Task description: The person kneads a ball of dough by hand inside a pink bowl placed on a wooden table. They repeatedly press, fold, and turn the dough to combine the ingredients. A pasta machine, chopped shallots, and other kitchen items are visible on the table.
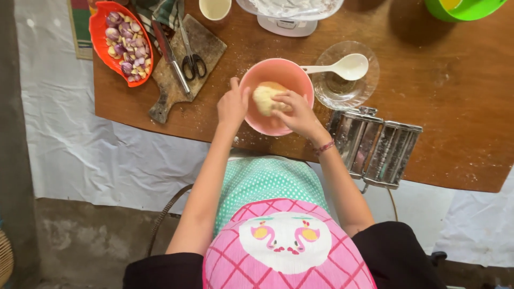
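Pink Bowl With Dough, Both Hands Engaged

Pink-and-green apron (pixel 278 219), patterned with checks below and dots above, lies nearest the camera, directly on the near side of the pink bowl (pixel 277 96). All places below are given from that bowl.

1. Left hand (pixel 232 104): on the bowl's left rim, fingers curled lightly over the edge, steadying it; it grips nothing else.
2. Right hand (pixel 297 113): reaching in over the bowl's near-right rim, fingers bent and pressed onto the dough, thumb side against it. A beaded bracelet (pixel 324 146) sits on the wrist, just outside the bowl.
3. Dough ball (pixel 266 97): pale yellow, rough-surfaced, resting inside the bowl, slightly left of its middle, touching the right fingertips.
4. Wooden table (pixel 450 107): brown, dusted with flour around the bowl's base; the bowl stands near its front edge.
5. Pasta roller (pixel 375 147): shiny metal, to the right and slightly nearer, clamped at the table edge.
6. Glass dish (pixel 342 88): clear, just right of the bowl, with a white spoon (pixel 342 67) lying across it, handle toward the bowl.
7. Cutting board (pixel 184 64): worn wood, left and beyond, carrying a knife (pixel 171 56) and black-handled scissors (pixel 191 53).
8. Orange tray (pixel 122 43): far left, holding peeled shallots and garlic cloves.
9. Cream cup (pixel 214 8), white kitchen scale (pixel 289 21) and green bowl (pixel 463 9): farthest, along the table's back edge.
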